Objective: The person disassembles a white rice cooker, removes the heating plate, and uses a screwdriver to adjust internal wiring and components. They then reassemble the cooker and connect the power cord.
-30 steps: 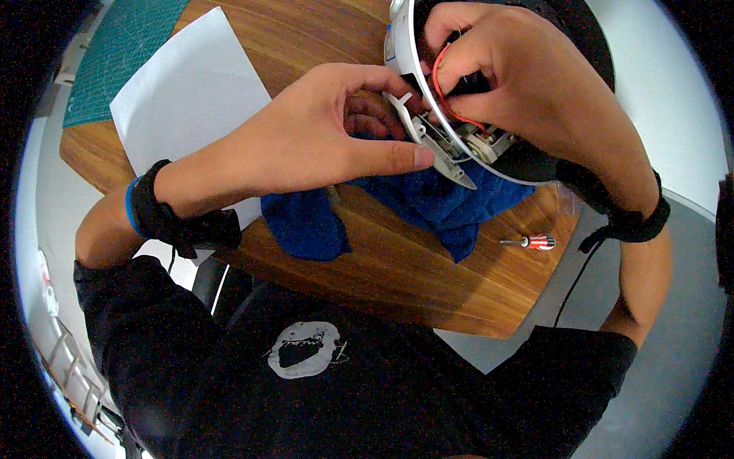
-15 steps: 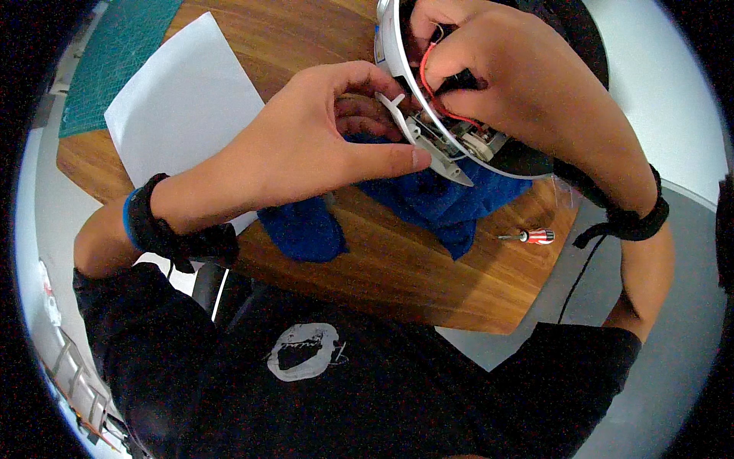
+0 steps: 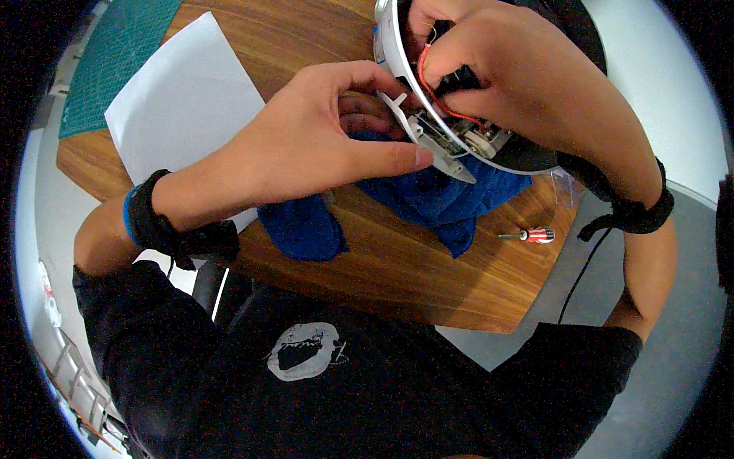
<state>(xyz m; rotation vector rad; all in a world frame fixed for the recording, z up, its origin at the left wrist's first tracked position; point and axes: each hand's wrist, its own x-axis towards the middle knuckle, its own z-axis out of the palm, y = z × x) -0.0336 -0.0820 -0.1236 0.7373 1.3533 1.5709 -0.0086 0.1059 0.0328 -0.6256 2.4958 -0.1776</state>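
Across the brown wood-grain bench (image 3: 413, 287) from a green gridded cutting mat (image 3: 115, 73) and a white sheet of paper (image 3: 183, 99), a round casing with a shiny white rim (image 3: 391, 53) stands tipped at the far right, a rumpled blue cloth (image 3: 428, 200) showing below its near edge. From where I stand, the person's left hand (image 3: 325, 130) has thumb and fingers clamped on a pale curved plastic panel (image 3: 443, 159) just beside that rim. The right hand (image 3: 493, 80) reaches inside the casing, fingers curled near a thin red wire (image 3: 421, 70); whether they pinch anything, I can't tell. My reading is that the step in hand is close work among the inner parts (image 3: 482, 140), and the next move calls for a steady panel and slack in that wire. A small screwdriver with a red-and-white handle (image 3: 537, 235) lies untouched nearer the person.
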